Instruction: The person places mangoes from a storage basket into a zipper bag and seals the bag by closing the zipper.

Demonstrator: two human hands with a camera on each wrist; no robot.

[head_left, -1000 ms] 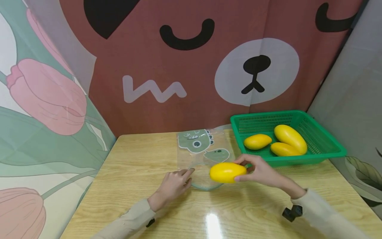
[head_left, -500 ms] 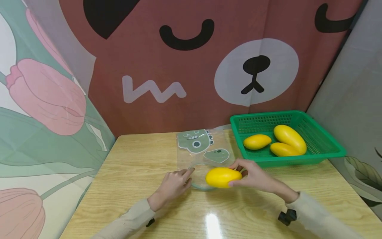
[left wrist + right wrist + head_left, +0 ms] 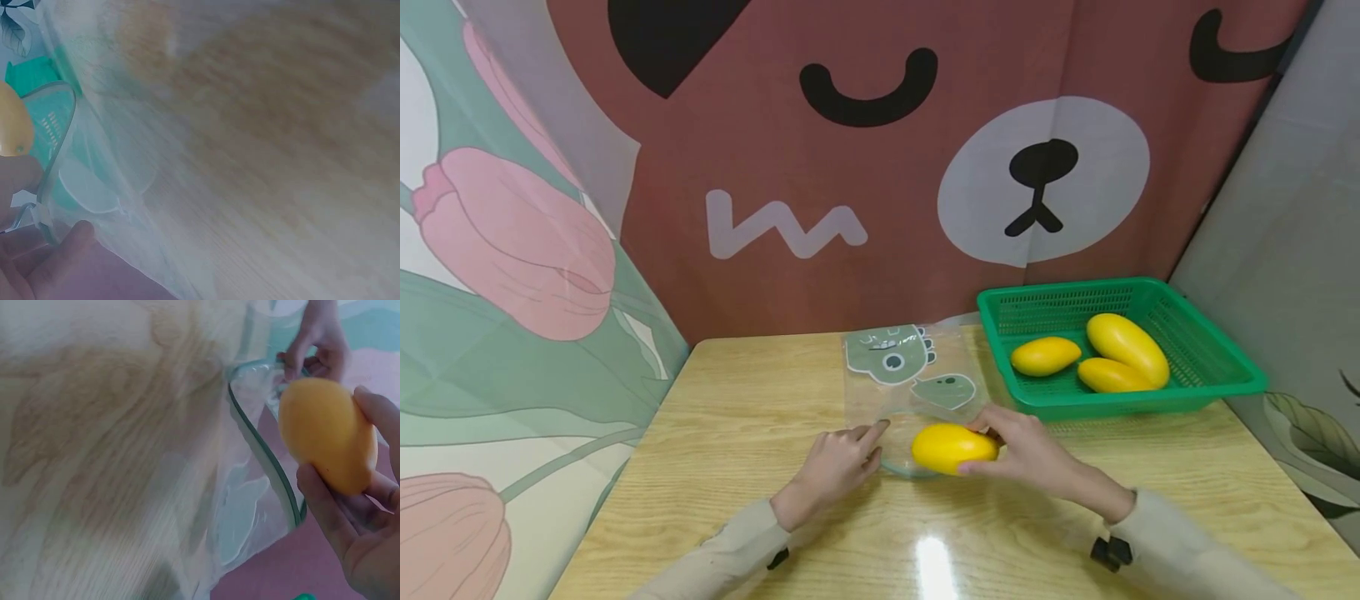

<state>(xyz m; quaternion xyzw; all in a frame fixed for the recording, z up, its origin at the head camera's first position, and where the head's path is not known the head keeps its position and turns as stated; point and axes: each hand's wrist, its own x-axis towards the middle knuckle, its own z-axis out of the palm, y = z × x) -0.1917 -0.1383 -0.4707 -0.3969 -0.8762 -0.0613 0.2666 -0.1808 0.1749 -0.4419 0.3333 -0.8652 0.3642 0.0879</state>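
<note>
My right hand (image 3: 1033, 450) grips a yellow mango (image 3: 951, 447) by one end, with the thumb near side and the fingers behind. The mango lies sideways at the mouth of a clear zip bag (image 3: 891, 358) printed with green cartoon animals. My left hand (image 3: 835, 467) pinches the left edge of that mouth, which stands apart as a loop. In the left wrist view the greenish zip strip (image 3: 61, 144) runs up from the fingers. From the right wrist, the mango (image 3: 328, 434) shows just outside the strip, its far end toward the left hand (image 3: 322, 344).
A green plastic basket (image 3: 1150, 402) stands at the back right of the wooden table (image 3: 745, 417). Inside lie three more mangoes (image 3: 1045, 357). Behind the table hangs a brown bear-print cloth (image 3: 775, 300), with a floral cloth (image 3: 535, 367) on the left.
The right hand has brought the mango left and slightly toward me, over the bag's mouth. My left hand has stayed in place on the bag's edge.
</note>
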